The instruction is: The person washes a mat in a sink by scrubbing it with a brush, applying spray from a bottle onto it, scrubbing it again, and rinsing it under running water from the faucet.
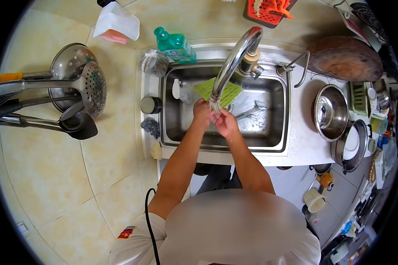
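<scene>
My left hand (202,112) and my right hand (226,124) are close together over the steel sink (269,132), under the mouth of the curved faucet (233,57). Water runs down onto my fingers. A light green sheet with slits (232,93) lies just beyond them, partly behind the faucet; my left fingertips are at its near edge, and I cannot tell whether they grip it. My right palm is turned up, fingers loosely apart, with nothing visible in it. A long utensil (251,112) lies in the sink right of my hands. Left of them is a clear bottle with a white top (181,91).
Along the sink's left side are a green detergent bottle (174,45), a bagged item (154,63), a jar (151,105) and a steel scourer (150,127). Ladles and skimmers (93,88) hang farther left. On the right are a wooden board (345,58), a metal bowl (330,112) and pans (353,145).
</scene>
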### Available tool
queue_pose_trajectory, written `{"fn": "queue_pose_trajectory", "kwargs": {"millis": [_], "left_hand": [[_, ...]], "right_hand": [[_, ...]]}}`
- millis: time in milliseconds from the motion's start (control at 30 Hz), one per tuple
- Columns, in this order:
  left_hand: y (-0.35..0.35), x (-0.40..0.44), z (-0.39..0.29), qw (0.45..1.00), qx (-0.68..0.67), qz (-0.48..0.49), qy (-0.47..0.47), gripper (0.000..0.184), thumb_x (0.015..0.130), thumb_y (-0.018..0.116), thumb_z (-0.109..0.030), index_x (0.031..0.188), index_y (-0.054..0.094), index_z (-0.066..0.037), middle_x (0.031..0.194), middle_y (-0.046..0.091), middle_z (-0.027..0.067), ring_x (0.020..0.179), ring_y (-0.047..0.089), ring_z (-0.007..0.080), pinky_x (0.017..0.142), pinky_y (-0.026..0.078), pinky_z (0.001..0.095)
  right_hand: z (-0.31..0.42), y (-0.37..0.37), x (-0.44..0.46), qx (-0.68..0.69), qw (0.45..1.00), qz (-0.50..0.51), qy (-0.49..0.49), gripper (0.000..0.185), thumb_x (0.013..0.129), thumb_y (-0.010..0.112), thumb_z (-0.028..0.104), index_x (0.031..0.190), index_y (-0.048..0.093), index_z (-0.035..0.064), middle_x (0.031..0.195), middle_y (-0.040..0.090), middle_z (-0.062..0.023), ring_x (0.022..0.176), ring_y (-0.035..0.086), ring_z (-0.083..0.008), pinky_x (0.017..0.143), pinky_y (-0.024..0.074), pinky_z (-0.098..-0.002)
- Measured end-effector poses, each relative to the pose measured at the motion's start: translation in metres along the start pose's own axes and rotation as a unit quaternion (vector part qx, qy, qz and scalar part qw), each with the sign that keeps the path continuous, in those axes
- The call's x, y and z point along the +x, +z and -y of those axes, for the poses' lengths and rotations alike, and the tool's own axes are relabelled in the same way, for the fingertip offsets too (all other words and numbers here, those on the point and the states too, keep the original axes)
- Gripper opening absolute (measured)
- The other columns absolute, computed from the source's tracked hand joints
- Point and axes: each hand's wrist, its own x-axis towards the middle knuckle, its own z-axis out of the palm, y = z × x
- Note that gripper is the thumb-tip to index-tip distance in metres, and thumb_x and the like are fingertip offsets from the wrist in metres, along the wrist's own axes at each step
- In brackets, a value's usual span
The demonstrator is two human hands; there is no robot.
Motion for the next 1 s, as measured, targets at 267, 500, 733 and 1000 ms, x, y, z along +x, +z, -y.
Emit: {"fn": "queue_pose_trajectory", "kwargs": {"millis": [267,500,733,1000], "left_hand": [[-0.021,-0.003,0.008,0.999,0.012,-0.031,0.013,0.029,0.09,0.06,0.003,0.119,0.06,-0.002,0.111,0.067,0.0115,0.09,0.069,0.0208,0.072,0.059,0.0348],[-0.052,-0.05,0.003,0.99,0.133,-0.03,0.032,0.029,0.097,0.052,-0.004,0.127,0.055,-0.005,0.116,0.065,0.0078,0.098,0.067,0.0202,0.079,0.058,0.0355],[-0.077,-0.096,0.0,0.995,0.085,-0.045,-0.001,0.028,0.097,0.054,-0.006,0.125,0.056,-0.005,0.116,0.066,0.0071,0.096,0.068,0.0191,0.079,0.057,0.0345],[-0.089,-0.126,0.006,0.992,0.119,-0.038,0.006,0.028,0.096,0.054,-0.005,0.124,0.057,-0.004,0.112,0.068,0.0067,0.093,0.068,0.0175,0.077,0.057,0.0327]], "right_hand": [[-0.018,0.001,-0.004,-0.022,0.999,-0.026,-0.033,0.027,0.094,0.059,0.009,0.121,0.057,0.0055,0.113,0.066,-0.0094,0.1,0.065,-0.0229,0.094,0.0525,-0.0419],[-0.013,-0.018,0.028,0.042,0.993,-0.1,-0.036,0.033,0.098,0.054,0.012,0.129,0.052,-0.0006,0.124,0.061,-0.0139,0.111,0.061,-0.0301,0.1,0.0496,-0.0442],[-0.003,-0.014,0.028,0.026,0.986,-0.157,-0.041,0.035,0.102,0.053,0.018,0.131,0.05,-0.0013,0.125,0.061,-0.0139,0.11,0.061,-0.0318,0.097,0.051,-0.0473],[0.019,-0.031,0.034,-0.051,0.956,-0.281,-0.071,0.029,0.102,0.054,0.019,0.12,0.058,-0.0035,0.115,0.064,-0.014,0.098,0.064,-0.0289,0.084,0.0563,-0.0419]]}}
